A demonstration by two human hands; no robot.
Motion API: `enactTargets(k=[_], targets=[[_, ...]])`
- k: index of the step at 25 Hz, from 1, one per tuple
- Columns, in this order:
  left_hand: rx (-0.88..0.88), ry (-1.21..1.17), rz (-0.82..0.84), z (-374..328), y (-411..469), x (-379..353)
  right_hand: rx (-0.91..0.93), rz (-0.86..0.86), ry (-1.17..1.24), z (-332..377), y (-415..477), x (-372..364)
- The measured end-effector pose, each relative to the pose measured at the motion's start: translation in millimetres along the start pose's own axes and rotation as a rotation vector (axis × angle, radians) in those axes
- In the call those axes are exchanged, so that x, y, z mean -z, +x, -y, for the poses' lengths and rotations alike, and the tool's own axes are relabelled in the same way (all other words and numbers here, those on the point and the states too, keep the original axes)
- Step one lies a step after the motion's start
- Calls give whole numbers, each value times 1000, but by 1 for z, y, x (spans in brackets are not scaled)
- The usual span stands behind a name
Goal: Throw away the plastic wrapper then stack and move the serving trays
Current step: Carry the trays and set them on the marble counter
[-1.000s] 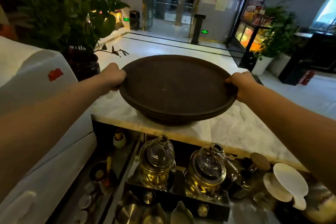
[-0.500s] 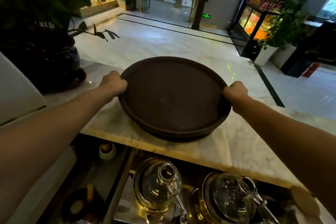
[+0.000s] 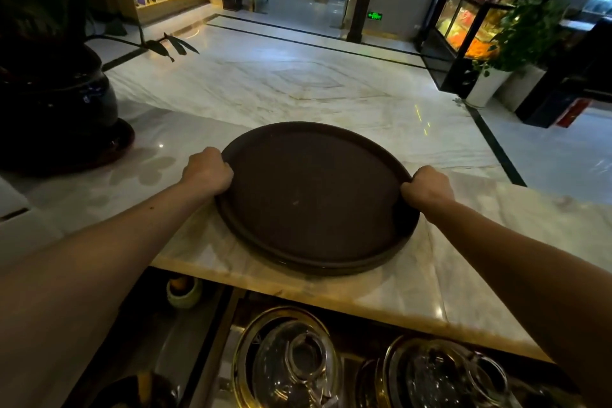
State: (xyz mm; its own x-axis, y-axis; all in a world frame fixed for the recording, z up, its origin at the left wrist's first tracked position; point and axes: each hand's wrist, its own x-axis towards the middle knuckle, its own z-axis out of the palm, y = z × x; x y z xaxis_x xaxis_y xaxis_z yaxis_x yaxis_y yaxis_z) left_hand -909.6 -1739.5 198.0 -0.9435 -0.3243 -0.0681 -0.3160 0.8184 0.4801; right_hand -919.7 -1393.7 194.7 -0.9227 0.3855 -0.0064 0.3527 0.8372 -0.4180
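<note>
A stack of round dark brown serving trays (image 3: 314, 195) lies flat on the marble counter (image 3: 463, 262), near its front edge. The rim of a lower tray shows under the top one along the near side. My left hand (image 3: 208, 170) grips the stack's left rim. On the opposite rim my right hand (image 3: 427, 185) is closed in the same way. No plastic wrapper is in view.
A large dark plant pot (image 3: 56, 109) stands on the counter at the far left. Below the counter's front edge sit two glass teapots (image 3: 298, 358) on gold stands and a small cup (image 3: 182, 290). Beyond the counter lies marble floor with a display fridge (image 3: 463, 20).
The tray stack was held above the counter and has come down to rest flat on it. Both hands stayed on the rims. The view has tilted forward and closer.
</note>
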Motion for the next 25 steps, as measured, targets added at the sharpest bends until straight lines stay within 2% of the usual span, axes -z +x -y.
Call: enactTargets(k=[7,16,25], targets=[[1,22,11,-2,3,-5,-35,-6,3,-1,6,3],[7,179,9,-3,3,-14,-33,53,-96,2,9,4],[24,75,-42,-5,-8,-28,-46,15,2,-9,-5,-13]])
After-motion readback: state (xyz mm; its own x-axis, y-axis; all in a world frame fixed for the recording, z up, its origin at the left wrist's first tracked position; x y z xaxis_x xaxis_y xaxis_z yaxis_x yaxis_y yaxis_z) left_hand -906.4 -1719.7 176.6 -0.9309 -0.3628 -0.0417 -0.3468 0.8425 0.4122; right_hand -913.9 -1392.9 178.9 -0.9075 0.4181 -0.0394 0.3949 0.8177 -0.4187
